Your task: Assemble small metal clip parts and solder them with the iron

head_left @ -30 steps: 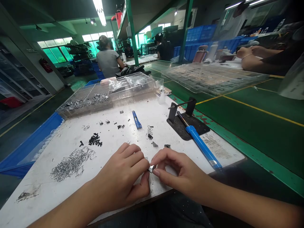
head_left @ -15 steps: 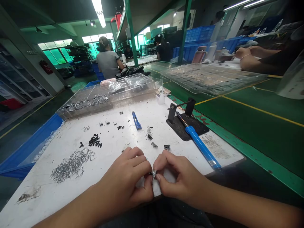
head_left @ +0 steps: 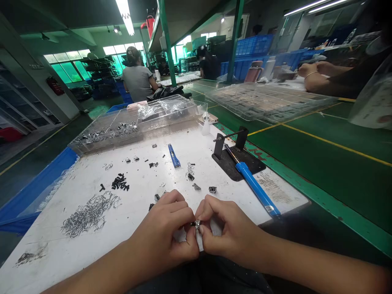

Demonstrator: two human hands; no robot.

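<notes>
Small metal part sat pinched between the thumb and forefinger tips of both hands, just above the near edge of the white worktop. The left hand and the right hand were curled tight around it, knuckles nearly touching; the part was too small to make out in detail.

On the worktop, a heap of silvery wire pieces lay to the left of the hands, with a cluster of small black bits beyond it. A short blue tool lay near the middle. To the right, a blue-handled iron rested with its tip on a black stand. Clear compartment trays stood along the far edge, some cells holding metal parts, and a small white bottle stood beside them.

A green bench with yellow lines adjoined on the right and carried another clear tray. A co-worker's forearms rested at its far end. Another person in a grey shirt sat with their back turned. Blue crates were stacked behind, under a strip light.
</notes>
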